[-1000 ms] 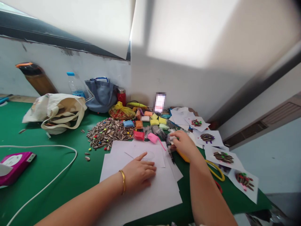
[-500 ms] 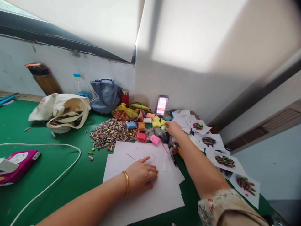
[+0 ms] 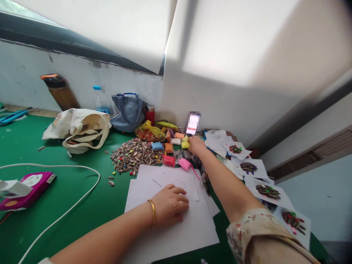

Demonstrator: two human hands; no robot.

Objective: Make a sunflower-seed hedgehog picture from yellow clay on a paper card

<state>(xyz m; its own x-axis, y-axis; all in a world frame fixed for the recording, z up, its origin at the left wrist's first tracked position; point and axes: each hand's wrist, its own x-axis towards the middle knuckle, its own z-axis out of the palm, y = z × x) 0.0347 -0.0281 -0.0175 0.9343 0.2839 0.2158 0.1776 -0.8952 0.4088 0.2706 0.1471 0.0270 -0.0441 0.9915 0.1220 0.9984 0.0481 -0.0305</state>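
My left hand (image 3: 169, 205) lies with its fingers spread on white paper (image 3: 189, 234), beside a faint pencil drawing (image 3: 180, 184) that it partly covers. My right hand (image 3: 197, 146) reaches to the coloured clay packs, its fingers bent at a yellow pack (image 3: 185, 143); whether they grip anything is hidden. Near it lie a pink pack (image 3: 184, 164), a red pack (image 3: 168, 160), an orange pack (image 3: 168, 147) and a blue pack (image 3: 157, 146). Left of these is a heap of striped sunflower seeds (image 3: 134, 156) with small coloured bits among them.
Seed pictures on paper (image 3: 268, 191) line the right edge. A lit phone (image 3: 193, 124) leans on the wall. Behind are a blue bag (image 3: 128, 113), a cream bag (image 3: 79, 128) and bottles (image 3: 150, 114). A white cable (image 3: 79, 200) and a magenta box (image 3: 33, 190) lie left.
My right hand has shifted slightly back and left among the clay packs, from the light green one to the yellow ones. My left hand stays on the paper. The view has turned slightly left.
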